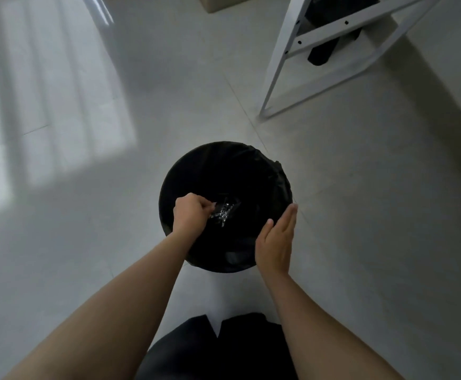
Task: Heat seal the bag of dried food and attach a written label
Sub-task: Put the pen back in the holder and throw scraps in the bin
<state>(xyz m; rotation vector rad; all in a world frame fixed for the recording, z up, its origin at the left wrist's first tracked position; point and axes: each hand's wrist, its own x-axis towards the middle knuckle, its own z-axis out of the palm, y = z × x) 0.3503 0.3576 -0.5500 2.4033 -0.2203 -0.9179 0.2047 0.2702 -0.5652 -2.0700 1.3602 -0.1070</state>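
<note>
A round bin lined with a black bag (280, 182) stands on the pale tiled floor in front of me. My left hand (191, 215) hovers over the bin's mouth with its fingers pinched on a small crinkled scrap of clear plastic (224, 211). My right hand (277, 242) is flat, fingers straight and together, edge-on over the bin's right rim, holding nothing. The bag of dried food and the label are not in view.
A white metal table frame (292, 50) stands at the upper right with dark objects (322, 53) beneath it. A cardboard box edge (213, 4) shows at the top. Window light falls on the floor at left. My dark trousers (218, 349) are at the bottom.
</note>
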